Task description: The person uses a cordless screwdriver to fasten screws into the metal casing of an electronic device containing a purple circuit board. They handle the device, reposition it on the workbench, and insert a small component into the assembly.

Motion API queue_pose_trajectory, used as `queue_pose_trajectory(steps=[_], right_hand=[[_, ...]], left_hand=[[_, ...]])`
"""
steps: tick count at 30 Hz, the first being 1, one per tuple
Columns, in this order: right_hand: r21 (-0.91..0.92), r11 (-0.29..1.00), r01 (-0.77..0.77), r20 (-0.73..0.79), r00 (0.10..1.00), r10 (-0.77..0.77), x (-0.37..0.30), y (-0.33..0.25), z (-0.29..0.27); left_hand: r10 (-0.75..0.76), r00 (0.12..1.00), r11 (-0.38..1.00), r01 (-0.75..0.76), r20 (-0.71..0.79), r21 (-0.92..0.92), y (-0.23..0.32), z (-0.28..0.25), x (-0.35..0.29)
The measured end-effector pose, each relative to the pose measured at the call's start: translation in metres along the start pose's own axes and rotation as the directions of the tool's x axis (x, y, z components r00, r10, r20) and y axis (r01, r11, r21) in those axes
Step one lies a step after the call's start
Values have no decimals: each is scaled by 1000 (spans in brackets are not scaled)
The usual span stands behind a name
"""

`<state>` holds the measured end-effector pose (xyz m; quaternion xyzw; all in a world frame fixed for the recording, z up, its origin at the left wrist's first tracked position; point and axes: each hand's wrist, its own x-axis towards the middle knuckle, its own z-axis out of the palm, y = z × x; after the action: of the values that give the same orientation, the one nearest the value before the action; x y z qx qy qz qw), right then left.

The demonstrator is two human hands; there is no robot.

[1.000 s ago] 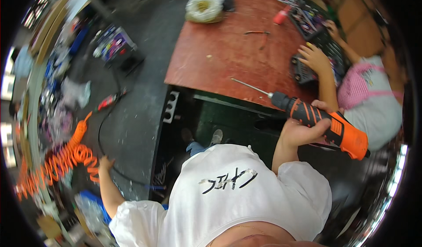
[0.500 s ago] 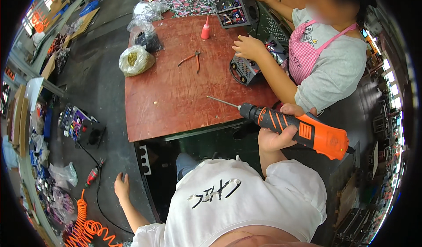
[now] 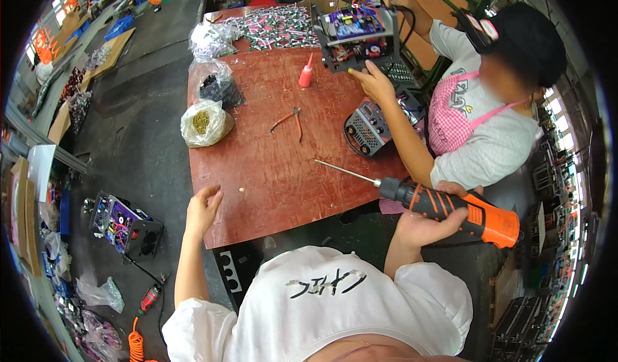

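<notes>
- While the right hand [image 3: 420, 231] is wrapped around an orange and black power screwdriver [image 3: 444, 206], the tool's long bit points leftward from that hand, over the red desk [image 3: 264, 188].
- The left hand [image 3: 205, 209] is half spread, thumb and fingers a little apart, at the desk's near left edge; whether it touches the wood I cannot tell.
- Ahead of the left hand sits a bag of brass-coloured bits [image 3: 201, 122], with a bag of black pieces [image 3: 220, 92] just behind it.
- Ahead of the left hand and to its right lie the pliers [image 3: 299, 128], legs spread; farther off, a red bottle [image 3: 306, 77] stands upright.
- Ahead of the right hand, a grey metal case [image 3: 367, 128] rests near a co-worker's forearm [image 3: 412, 138].
- Farther ahead, the co-worker's hand [image 3: 378, 85] is at a wired box [image 3: 357, 30], tilted above the desk.
- Left of the left hand, another wired box [image 3: 122, 223] rests on a dark surface [image 3: 145, 149].
</notes>
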<state>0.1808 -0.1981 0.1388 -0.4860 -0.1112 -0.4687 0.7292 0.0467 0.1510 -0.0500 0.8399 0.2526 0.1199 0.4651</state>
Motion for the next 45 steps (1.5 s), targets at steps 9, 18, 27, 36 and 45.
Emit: queue_pose_trajectory(steps=[9,18,27,36,45], right_hand=[[273,891,-363,59,931,361,4,-37,26],[179,794,-582,-54,800,598,-23,-7,13],[161,751,-640,-208,722,660,-33,25,-16],[201,748,-633,-220,714,664,-21,43,-58],[218,705,-675,-256,658,708,-11,57,-102]], left_hand=[[17,1000,833,0,26,-554,25,16,61],[-110,992,661,123,67,-740,50,6,27],[-78,982,833,160,174,-530,60,51,28],[-38,997,819,72,71,-569,51,109,52],[-120,991,950,130,52,-283,53,91,77]])
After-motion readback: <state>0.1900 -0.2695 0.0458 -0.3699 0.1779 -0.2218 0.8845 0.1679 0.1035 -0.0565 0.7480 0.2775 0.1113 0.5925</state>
